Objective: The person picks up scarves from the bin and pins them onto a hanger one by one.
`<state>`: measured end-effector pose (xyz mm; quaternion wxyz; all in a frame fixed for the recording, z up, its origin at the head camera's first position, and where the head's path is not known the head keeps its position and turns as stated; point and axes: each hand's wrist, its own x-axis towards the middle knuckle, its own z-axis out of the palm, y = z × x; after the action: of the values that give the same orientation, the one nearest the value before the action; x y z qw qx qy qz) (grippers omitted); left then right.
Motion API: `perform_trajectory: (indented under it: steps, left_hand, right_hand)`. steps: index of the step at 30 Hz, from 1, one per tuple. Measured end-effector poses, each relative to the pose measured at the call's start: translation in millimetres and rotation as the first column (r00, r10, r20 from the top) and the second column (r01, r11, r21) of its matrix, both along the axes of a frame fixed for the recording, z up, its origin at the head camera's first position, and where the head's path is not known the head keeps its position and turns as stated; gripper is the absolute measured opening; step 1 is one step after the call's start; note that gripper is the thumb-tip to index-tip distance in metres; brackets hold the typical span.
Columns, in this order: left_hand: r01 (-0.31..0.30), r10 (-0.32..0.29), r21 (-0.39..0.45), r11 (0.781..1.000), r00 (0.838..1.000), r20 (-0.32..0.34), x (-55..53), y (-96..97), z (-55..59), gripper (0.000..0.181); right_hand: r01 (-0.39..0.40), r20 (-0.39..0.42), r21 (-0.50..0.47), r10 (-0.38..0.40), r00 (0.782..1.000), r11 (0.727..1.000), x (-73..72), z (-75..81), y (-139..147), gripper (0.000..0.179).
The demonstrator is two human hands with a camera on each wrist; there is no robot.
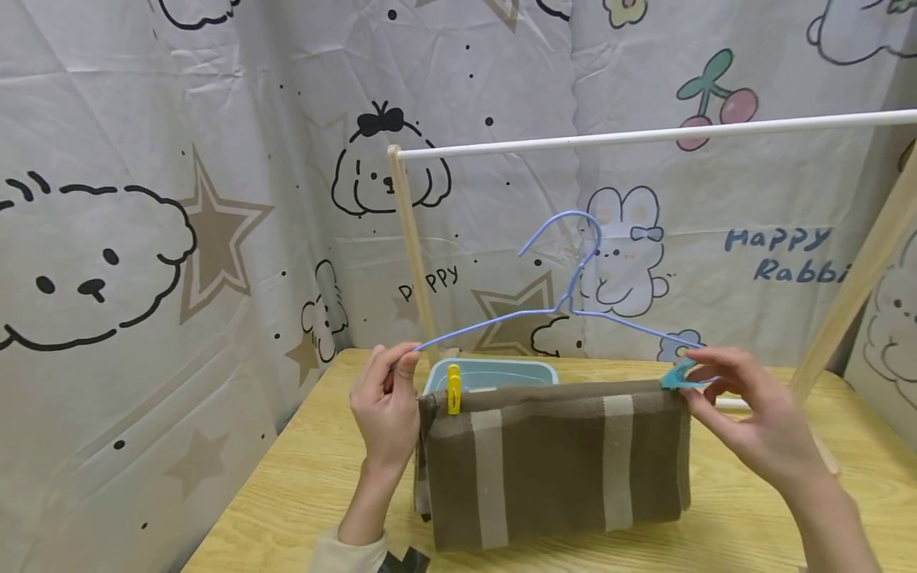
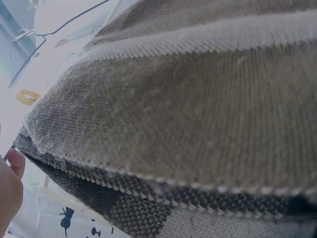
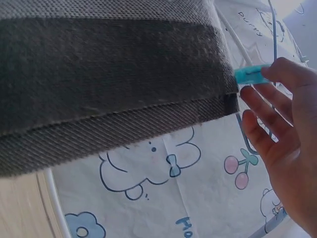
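Observation:
A folded brown knit cloth (image 1: 552, 465) with pale stripes hangs over the lower part of a blue wire hanger (image 1: 494, 321), whose hook points up. My left hand (image 1: 387, 410) pinches the hanger's left end between thumb and fingers, beside the cloth's top corner. Near that corner a yellow clothespin (image 1: 454, 390) is clipped upright over the fold. At the cloth's right top corner, my right hand (image 1: 762, 418) pinches a teal clothespin (image 3: 251, 75) with thumb and fingers. In the left wrist view the cloth (image 2: 188, 114) fills most of the picture, its layered edges showing.
A light blue plastic basket (image 1: 501, 366) stands on the wooden table (image 1: 286, 477) behind the cloth. Behind it rises a rack with a white crossbar (image 1: 609, 139) and wooden legs (image 1: 410, 239). A printed curtain (image 1: 458, 79) encloses the back and left.

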<state>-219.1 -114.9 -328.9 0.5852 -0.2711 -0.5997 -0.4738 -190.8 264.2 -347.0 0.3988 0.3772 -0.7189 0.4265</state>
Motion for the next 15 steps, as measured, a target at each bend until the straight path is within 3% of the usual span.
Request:
perform_trajectory:
  steps: [9,15]
  left_hand:
    - [0.025,-0.028,0.058,0.998,0.998,0.051,4.0,3.6,-2.6,0.028]
    - [0.105,-0.111,0.115,0.988,0.993,0.046,8.0,8.9,-2.9,0.029]
  right_hand:
    - [0.111,0.040,-0.037,-0.110,0.993,0.993,8.4,2.0,-2.7,0.039]
    - [0.215,0.044,-0.105,-0.211,0.976,0.971,15.9,10.5,-8.3,0.032]
